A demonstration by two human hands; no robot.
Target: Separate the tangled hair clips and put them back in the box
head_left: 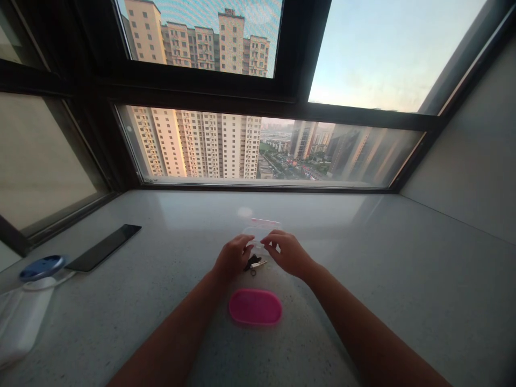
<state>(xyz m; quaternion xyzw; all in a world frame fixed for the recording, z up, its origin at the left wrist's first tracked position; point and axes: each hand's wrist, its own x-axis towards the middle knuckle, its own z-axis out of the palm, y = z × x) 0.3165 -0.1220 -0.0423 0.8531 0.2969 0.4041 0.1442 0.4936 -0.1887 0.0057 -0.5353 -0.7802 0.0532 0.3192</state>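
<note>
Apparently L hand (233,256) & R hand (288,252) pinch 1 clear bag (262,228) betw. them, prob. 2-sided to steady limp film. Keys (255,263) lie just beside L hand; dish (255,307) sits bodyward of both hands, prob. for easy reach.

Single head-worn camera. The wide view looks from above and behind the left hand (233,256) and right hand (288,252), facing forward and down over the sill (181,220) to the window (294,59); hands mid-distance, buildings (197,142) far off.
</note>
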